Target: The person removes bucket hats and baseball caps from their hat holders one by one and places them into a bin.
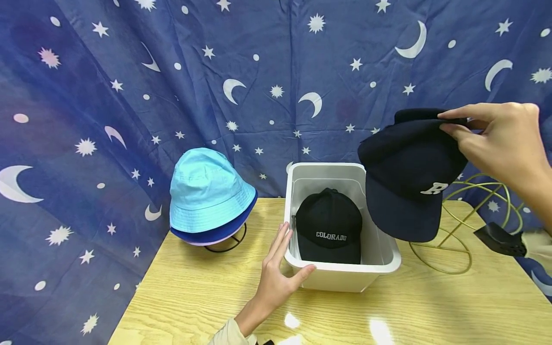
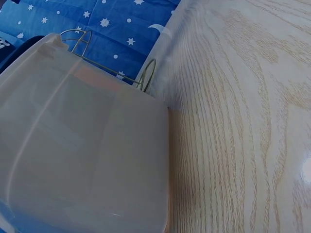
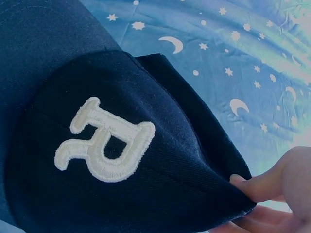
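Note:
My right hand (image 1: pixel 504 136) pinches the crown of a navy baseball cap (image 1: pixel 409 167) between thumb and fingers, holding it in the air at the right of the white bin. A white embroidered R shows on the cap's front, large in the right wrist view. Inside the white plastic bin (image 1: pixel 340 278) lies a black baseball cap (image 1: pixel 329 218) lettered COLORADO, brim toward me. My left hand (image 1: pixel 278 278) rests at the bin's near left corner, fingers extended along the left side and thumb at the front rim. The left wrist view shows the bin's outer wall (image 2: pixel 97 145), not the hand.
On the left, a light blue bucket hat (image 1: pixel 207 187) tops other hats on a black wire stand (image 1: pixel 228 247). A gold wire stand (image 1: pixel 448 247) is at the right, behind the held cap. A starry blue cloth (image 1: pixel 267 62) hangs behind the wooden table (image 1: pixel 181 297).

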Demonstrator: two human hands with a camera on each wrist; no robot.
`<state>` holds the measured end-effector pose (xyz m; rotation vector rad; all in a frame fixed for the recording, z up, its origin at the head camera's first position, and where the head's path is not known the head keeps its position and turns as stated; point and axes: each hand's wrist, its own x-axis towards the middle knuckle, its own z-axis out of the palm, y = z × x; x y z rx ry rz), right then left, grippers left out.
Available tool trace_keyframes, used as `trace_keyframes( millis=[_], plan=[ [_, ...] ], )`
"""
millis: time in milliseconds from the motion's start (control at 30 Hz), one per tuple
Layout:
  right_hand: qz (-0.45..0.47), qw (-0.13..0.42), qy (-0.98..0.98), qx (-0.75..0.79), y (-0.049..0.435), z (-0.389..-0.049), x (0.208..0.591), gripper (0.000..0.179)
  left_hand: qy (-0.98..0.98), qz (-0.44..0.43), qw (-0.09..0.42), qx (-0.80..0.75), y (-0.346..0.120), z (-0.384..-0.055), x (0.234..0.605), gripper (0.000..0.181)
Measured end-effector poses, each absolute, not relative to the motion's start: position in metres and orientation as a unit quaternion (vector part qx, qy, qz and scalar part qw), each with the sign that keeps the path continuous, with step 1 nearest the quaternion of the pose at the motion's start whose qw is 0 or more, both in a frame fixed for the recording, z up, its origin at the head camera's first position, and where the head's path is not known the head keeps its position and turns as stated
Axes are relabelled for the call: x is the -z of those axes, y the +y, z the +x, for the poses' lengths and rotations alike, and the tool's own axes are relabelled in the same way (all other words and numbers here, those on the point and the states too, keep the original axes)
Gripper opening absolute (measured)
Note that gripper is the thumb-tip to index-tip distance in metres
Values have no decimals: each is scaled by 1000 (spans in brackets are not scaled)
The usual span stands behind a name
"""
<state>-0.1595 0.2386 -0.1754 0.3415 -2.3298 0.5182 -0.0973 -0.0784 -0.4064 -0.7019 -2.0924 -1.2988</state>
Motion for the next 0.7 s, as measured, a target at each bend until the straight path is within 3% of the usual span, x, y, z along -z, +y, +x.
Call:
trace_keyframes(
  millis=[267,700],
  plan=[
    [170,378,-883,-221,220,-166,176,17,-771,-271,304,489,-79,-100,409,77],
    [193,361,-880,-242,192,-175,184,17,-770,-274,298,493,-80,-99,407,77]
  ],
)
